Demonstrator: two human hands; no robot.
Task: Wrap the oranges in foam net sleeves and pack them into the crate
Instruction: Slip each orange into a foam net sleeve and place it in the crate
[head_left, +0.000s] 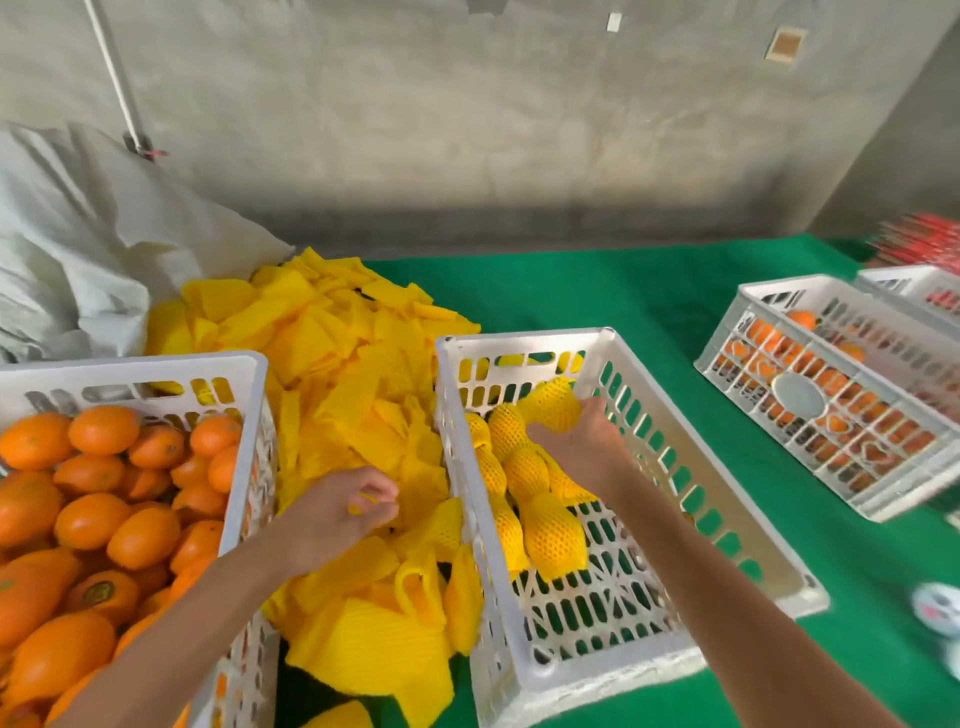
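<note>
A green surface (649, 312) carries a heap of yellow foam net sleeves (343, 364) between two white crates. The packing crate (701, 499) holds netted oranges (550, 535); the right hand (582, 441) grasps one, while the left hand (337, 512) pinches a sleeve.

Two bare forearms enter from the lower edge of the frame, ending in the left hand (332, 512) at lower centre and the right hand (582, 441) to its right. No sleeves, gloves, watch or rings are visible on either.
</note>
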